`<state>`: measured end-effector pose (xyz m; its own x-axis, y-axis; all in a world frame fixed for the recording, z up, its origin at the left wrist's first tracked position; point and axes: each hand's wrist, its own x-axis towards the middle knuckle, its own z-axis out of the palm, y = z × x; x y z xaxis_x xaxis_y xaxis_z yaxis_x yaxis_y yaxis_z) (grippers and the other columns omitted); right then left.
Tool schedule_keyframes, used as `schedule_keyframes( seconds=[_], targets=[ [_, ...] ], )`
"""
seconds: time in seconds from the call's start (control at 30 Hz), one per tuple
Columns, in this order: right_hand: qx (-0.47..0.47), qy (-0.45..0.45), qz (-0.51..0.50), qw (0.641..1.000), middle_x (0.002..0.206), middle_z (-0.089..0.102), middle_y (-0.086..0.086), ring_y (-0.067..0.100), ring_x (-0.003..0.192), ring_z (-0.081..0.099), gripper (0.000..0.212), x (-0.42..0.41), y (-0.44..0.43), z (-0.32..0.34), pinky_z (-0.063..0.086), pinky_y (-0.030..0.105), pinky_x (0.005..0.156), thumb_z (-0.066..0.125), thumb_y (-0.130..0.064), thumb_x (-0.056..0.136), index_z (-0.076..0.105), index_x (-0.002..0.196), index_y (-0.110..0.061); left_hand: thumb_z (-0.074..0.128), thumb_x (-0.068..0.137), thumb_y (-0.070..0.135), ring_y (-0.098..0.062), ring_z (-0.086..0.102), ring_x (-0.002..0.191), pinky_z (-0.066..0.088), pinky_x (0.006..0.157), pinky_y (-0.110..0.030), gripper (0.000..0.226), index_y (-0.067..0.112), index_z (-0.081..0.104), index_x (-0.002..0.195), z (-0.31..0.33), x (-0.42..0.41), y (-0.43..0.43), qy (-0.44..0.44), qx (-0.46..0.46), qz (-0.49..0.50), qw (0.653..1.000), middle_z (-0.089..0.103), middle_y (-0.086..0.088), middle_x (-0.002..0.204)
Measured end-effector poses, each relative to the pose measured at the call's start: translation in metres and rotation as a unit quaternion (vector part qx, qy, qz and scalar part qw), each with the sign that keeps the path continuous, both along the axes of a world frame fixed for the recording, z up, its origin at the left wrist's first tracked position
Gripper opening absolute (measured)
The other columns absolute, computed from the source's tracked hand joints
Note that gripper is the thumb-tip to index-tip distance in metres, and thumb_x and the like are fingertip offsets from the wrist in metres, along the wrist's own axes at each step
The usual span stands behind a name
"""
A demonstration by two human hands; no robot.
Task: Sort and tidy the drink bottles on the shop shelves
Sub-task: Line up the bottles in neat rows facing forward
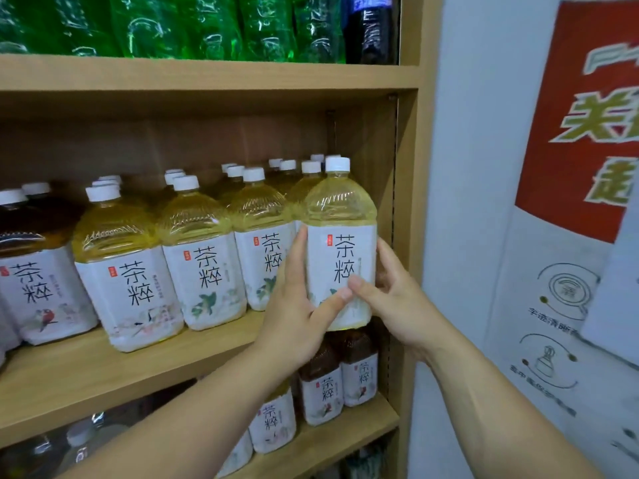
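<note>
Head view, looking at wooden shop shelving. Both hands hold one large tea bottle point(340, 216) at the far right end of the middle shelf point(103, 375), just beside the unit's side panel point(408, 202). The bottle is upright, full of pale yellow tea, with a white cap point(337, 164) and a white label with black characters facing out. Its base sits at the shelf's front edge; whether it rests on the board or is lifted just clear of it cannot be told. The left hand point(294, 305) wraps the bottle's left side, fingers reaching up the label and thumb laid across the lower front. The right hand point(397, 299) curls round the right side, its thumb meeting the left thumb on the label. To the left stands a row of matching pale bottles point(204, 254), then darker tea bottles point(31, 271). Green bottles point(173, 25) fill the shelf above; smaller dark tea bottles point(321, 385) stand below. A red and white poster point(581, 115) hangs on the wall to the right. Being large and full, this bottle is probably heavy. Its thin plastic would likely give under a hard squeeze, and the smooth label could slip. A two-sided hold low on the body, as here, seems safest.
</note>
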<state>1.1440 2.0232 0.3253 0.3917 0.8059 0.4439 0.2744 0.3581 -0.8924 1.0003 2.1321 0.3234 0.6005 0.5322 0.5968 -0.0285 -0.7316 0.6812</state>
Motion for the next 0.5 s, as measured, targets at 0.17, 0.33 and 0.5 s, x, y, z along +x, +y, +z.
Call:
schedule_keyframes(
  seconds=[0.17,0.33,0.5],
  targets=[
    [0.084,0.05,-0.119,0.988,0.137,0.065,-0.003,0.018,0.125,0.064,0.069,0.023,-0.01,-0.013,0.059,0.037,0.094,0.069,-0.018,0.092,0.038,0.152,-0.027,0.063,0.095,0.049,-0.009,0.032,0.144,0.03,0.119,-0.036,0.09,0.036,0.005,0.163,0.038,0.032,-0.002,0.126,0.143,-0.026,0.981,0.034,0.007,0.158],
    [0.06,-0.019,-0.235,0.97,0.148,0.055,-0.016,0.004,0.128,0.059,0.082,0.038,-0.011,-0.018,0.054,0.045,0.104,0.074,-0.021,0.093,0.027,0.158,-0.038,0.075,0.084,0.043,-0.038,0.05,0.122,0.043,0.098,-0.053,0.057,0.024,0.06,0.136,0.1,0.035,0.029,0.098,0.473,0.239,0.842,0.056,-0.014,0.133],
    [0.024,-0.059,-0.308,0.949,0.145,0.054,-0.008,0.015,0.132,0.054,0.081,0.038,-0.002,-0.016,0.051,0.05,0.106,0.077,-0.045,0.084,0.029,0.147,-0.057,0.048,0.087,0.077,-0.042,0.028,0.147,0.011,0.122,-0.064,0.079,0.047,0.02,0.155,0.12,0.043,0.048,0.318,0.475,0.31,0.76,0.029,-0.021,0.161]
  ],
)
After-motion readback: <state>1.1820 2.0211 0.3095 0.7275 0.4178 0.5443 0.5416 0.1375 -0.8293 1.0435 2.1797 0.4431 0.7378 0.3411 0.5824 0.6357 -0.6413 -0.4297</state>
